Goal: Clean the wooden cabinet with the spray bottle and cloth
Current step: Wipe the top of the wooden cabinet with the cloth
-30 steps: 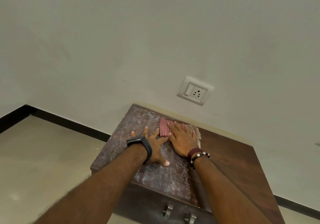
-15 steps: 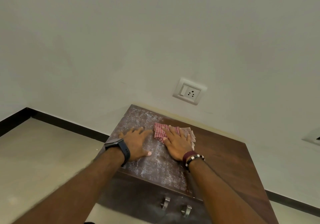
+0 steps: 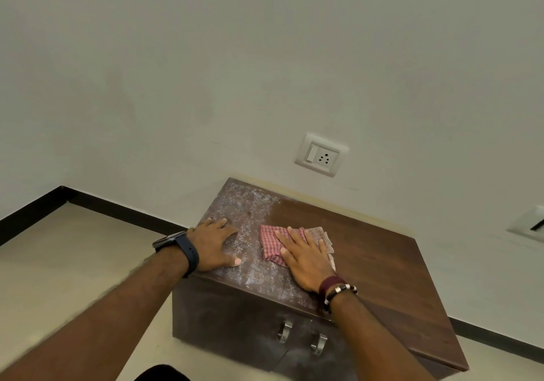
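Right hand [image 3: 306, 258] lay flat, fingers spread, pressing checked cloth [image 3: 272, 243] onto cabinet [image 3: 382, 251] top; left hand [image 3: 216, 242] rested flat, fingers straight, on the speckled left portion.

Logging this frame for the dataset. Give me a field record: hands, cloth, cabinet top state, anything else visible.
left hand: flat on cabinet top, fingers straight, holds nothing
right hand: pressing flat on the cloth
cloth: red checked, on the top, mid-width
cabinet: dark wood, two metal handles on front
top state: left part speckled white, right part looks clean
spray bottle: not in view
wall socket: above cabinet
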